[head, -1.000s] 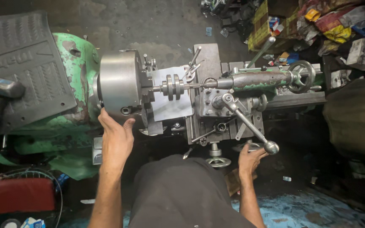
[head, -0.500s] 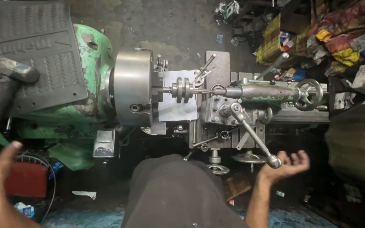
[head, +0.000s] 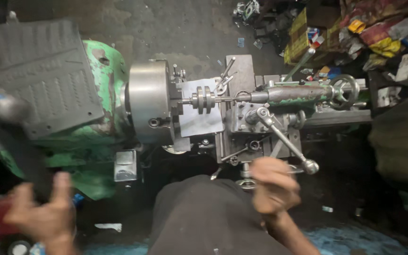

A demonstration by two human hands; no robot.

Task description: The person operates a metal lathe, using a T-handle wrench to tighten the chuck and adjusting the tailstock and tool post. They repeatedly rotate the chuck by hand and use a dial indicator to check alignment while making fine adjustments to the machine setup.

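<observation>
Lathe chuck (head: 148, 101) grips a flanged workpiece (head: 203, 99); right hand (head: 274, 186), curled empty near the handle (head: 284, 140), could snag; left hand (head: 46, 215) hangs spread.

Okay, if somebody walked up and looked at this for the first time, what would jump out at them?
Probably the big grey lathe chuck at centre, gripping a small flanged workpiece, with the green headstock to its left. Below it, the blurred right hand sits by the carriage handwheel, near a long ball-ended lever. The left hand is open at lower left, apart from the machine.
</observation>
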